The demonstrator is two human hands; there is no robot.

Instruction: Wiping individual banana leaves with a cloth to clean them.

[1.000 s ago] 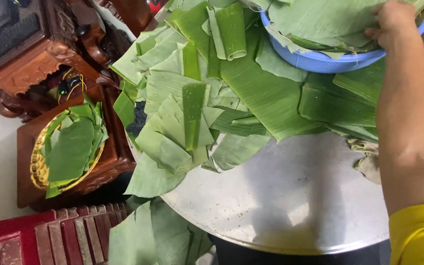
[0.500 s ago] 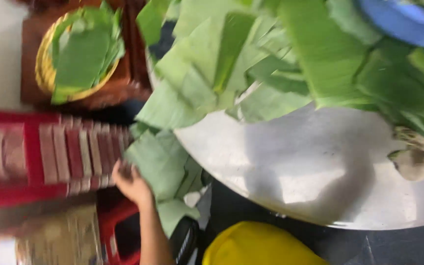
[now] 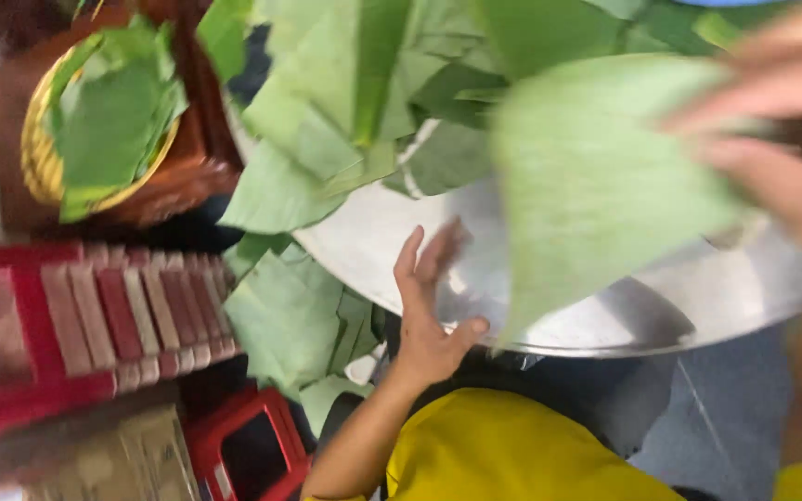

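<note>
Left hand: I am seeing my left hand (image 3: pixel 429 315) spreading open, fingers apart and palm turned up, gripping nothing; it is hovering at the near rim of the round shiny metal tray (image 3: pixel 624 306).
Right hand: my right hand (image 3: pixel 777 139) is blurring at the right edge; it is pinching 1 large pale green banana leaf piece (image 3: pixel 596 186), though I cannot tell exactly how the fingers are closing.
Held leaf: it is hanging over the tray, its narrow end pointing down toward the near rim, just beside my open hand.
Leaf pile: a heap of folded green banana leaves (image 3: pixel 373 83) is covering the far side of the tray and spilling over its left edge.
Fallen leaves: more green leaf pieces (image 3: pixel 285 315) are lying below the tray on the left.
Basket: a yellow woven basket lined with green leaves (image 3: pixel 95 121) is sitting on a dark brown wooden stand (image 3: pixel 187 176), well apart from both hands.
Clothing: a yellow garment (image 3: pixel 503 445) is showing below the tray.
</note>
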